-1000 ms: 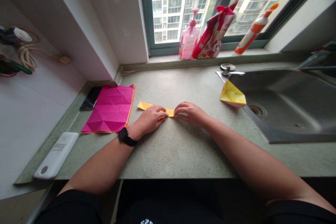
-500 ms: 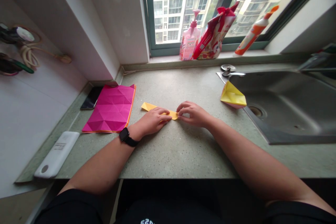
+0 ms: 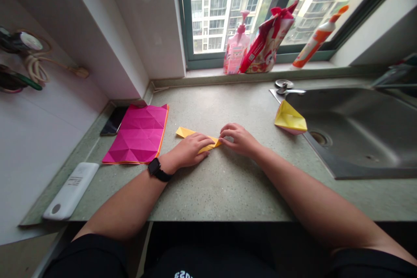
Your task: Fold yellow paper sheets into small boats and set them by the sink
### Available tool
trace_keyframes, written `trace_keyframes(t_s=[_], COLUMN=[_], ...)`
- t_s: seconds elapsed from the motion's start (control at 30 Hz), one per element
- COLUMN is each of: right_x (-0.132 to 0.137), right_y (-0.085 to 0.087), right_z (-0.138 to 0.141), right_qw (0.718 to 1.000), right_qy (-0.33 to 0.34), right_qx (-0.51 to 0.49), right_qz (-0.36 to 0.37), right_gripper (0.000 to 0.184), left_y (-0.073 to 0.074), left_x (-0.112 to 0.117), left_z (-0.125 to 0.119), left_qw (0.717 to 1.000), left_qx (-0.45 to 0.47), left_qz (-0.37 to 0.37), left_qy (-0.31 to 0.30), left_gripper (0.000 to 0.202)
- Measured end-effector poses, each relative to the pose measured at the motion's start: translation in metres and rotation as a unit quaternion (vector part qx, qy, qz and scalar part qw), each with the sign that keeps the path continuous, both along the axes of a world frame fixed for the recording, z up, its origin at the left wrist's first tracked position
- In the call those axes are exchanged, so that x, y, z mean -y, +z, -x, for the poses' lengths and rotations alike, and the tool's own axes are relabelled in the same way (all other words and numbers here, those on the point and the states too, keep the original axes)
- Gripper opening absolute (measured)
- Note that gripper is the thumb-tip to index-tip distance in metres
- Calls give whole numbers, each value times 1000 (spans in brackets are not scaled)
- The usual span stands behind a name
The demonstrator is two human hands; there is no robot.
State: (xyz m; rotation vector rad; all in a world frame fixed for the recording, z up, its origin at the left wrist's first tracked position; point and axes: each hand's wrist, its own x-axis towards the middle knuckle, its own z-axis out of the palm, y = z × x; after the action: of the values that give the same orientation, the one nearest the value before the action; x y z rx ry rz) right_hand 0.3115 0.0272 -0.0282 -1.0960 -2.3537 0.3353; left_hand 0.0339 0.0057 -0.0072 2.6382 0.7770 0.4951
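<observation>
A narrow folded strip of yellow-orange paper [image 3: 185, 132] lies slanted on the counter under my hands. My left hand [image 3: 192, 147], with a black watch at its wrist, covers the strip's middle. Its fingers are above the strip, its thumb on the near side, holding it against the counter. At the strip's right end, my right hand [image 3: 239, 139] pinches the tip between thumb and fingers. A small flap of the paper shows between the two hands. Part of the strip is hidden beneath my left hand.
Creased magenta paper sheets [image 3: 138, 134] lie left, partly over a dark phone [image 3: 114, 121]. A white power-bank-like slab [image 3: 70, 193] sits near the left edge. A folded yellow paper shape [image 3: 289, 117] rests by the steel sink [image 3: 358, 139]. Bottles and a red bag [image 3: 265, 47] line the sill.
My right hand has shifted slightly up with the strip's right end, whose tip now looks more pointed. My left fingertips have moved a little, and more paper shows between finger and thumb.
</observation>
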Motion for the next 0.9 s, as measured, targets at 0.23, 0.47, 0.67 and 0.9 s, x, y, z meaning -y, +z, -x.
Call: trace_keyframes(t_s=[0.23,0.47,0.67,0.9], right_x=[0,2,5,6], right_y=[-3,-5,-8,-17], right_z=[3,4,7,10], right_qw=[999,998,997,995], right_qy=[-26,-57,-63,-75], right_qx=[10,26,34,59], right_qz=[17,28,30,38], right_gripper=[7,26,34,51], left_y=[1,1,0,0], left_x=[1,3,2,3], left_z=[-1,-1,0,-1], left_qw=[1000,1000,1000,999], left_qx=[-17,-25,-28,-33], left_qz=[2,-10,-12,-9], left_qy=[-5,5,3,5], left_gripper=[36,29,29,28])
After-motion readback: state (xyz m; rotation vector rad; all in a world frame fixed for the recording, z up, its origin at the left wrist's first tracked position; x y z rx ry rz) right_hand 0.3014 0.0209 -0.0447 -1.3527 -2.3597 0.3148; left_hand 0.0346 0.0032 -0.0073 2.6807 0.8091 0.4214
